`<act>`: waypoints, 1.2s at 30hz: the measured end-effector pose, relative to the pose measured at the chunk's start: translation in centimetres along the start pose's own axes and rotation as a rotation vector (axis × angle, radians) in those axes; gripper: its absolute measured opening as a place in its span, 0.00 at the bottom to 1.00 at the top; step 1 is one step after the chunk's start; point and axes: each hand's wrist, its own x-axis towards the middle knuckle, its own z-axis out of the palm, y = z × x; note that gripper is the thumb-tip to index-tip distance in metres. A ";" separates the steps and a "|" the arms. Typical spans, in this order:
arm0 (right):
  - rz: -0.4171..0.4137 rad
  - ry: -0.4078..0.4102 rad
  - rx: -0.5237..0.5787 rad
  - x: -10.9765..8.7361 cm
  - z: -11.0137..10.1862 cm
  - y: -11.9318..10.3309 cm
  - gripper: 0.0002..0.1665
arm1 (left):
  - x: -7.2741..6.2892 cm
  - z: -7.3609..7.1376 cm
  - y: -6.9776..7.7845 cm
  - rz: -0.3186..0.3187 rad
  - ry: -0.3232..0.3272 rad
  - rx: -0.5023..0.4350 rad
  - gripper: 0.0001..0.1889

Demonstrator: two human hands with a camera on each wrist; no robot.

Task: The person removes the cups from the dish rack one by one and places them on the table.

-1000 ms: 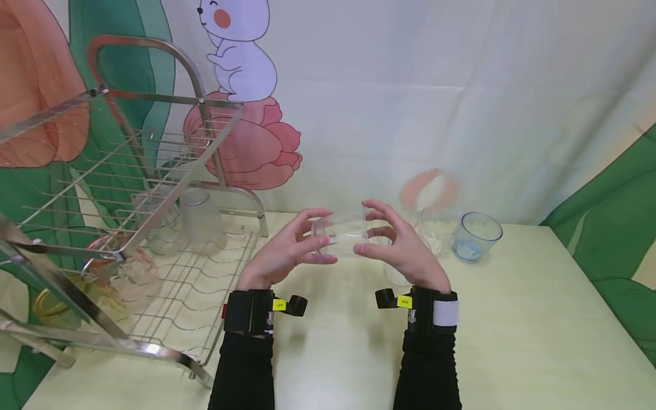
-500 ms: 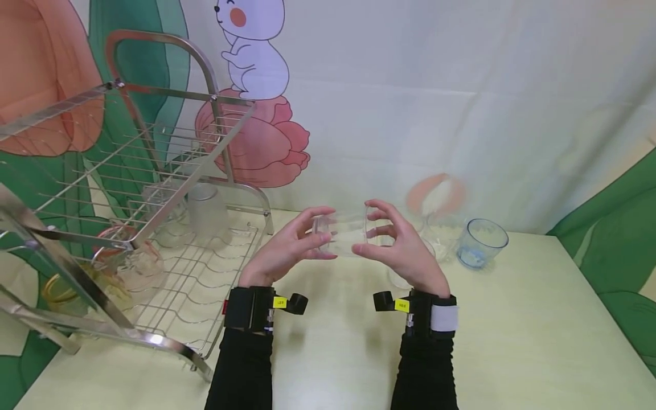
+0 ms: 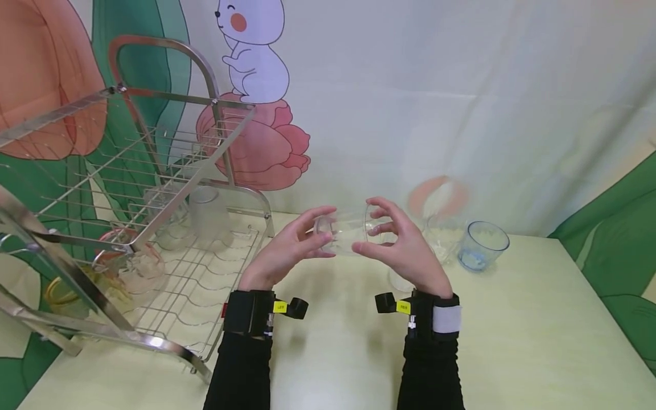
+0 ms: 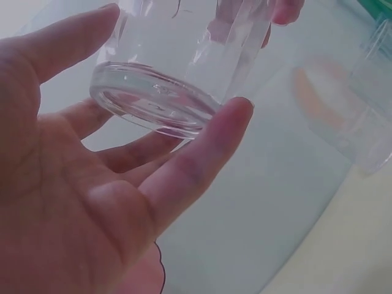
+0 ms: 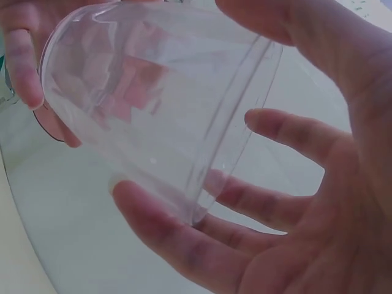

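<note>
From my remote station I watched both hands share one clear glass tumbler (image 3: 348, 230), held up above the tabletop (image 3: 538, 319) and turned on its side, its base toward the person's left and its mouth toward the right. The left hand (image 3: 284, 250) had its grip clamped on the base end, with fingers and thumb spaced around the thick bottom. The right hand (image 3: 410, 245) had its grip closed around the rim end, its thumb against the near side. My wrist views showed bare fingers touching the glass at both ends (the clear wall let me see right through it). Beyond the right hand, a blue-tinted glass (image 3: 474, 259) stood upright on the tabletop, with a piece of clear glassware (image 3: 441, 233) just beside it, too faint for me to make out its shape. On the left stood a two-tier metal dish rack (image 3: 191, 182); on its lower level I saw a frosted cup (image 3: 207, 216) toward the back, and nearer the front a red-rimmed glass (image 3: 146, 270) and a yellow glass (image 3: 64, 296), partly hidden by the frame. Behind everything hung a pale printed curtain (image 3: 384, 142) showing a white cartoon bear (image 3: 258, 74) above a pink flower (image 3: 266, 148).
</note>
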 end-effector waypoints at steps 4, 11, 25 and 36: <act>-0.031 0.008 -0.018 0.4 0.1 0.5 0.45 | -0.2 -0.3 0.7 -0.014 0.009 0.077 0.29; -0.079 0.002 -0.076 0.6 -0.6 1.3 0.45 | -0.1 -0.5 1.6 -0.076 0.007 0.200 0.29; -0.112 -0.018 -0.214 -0.6 -3.5 1.3 0.45 | 0.1 -2.3 5.5 -0.243 0.018 0.485 0.30; -0.101 0.005 -0.328 -1.8 -5.7 1.3 0.45 | 0.4 -5.7 8.8 -0.283 0.058 0.704 0.28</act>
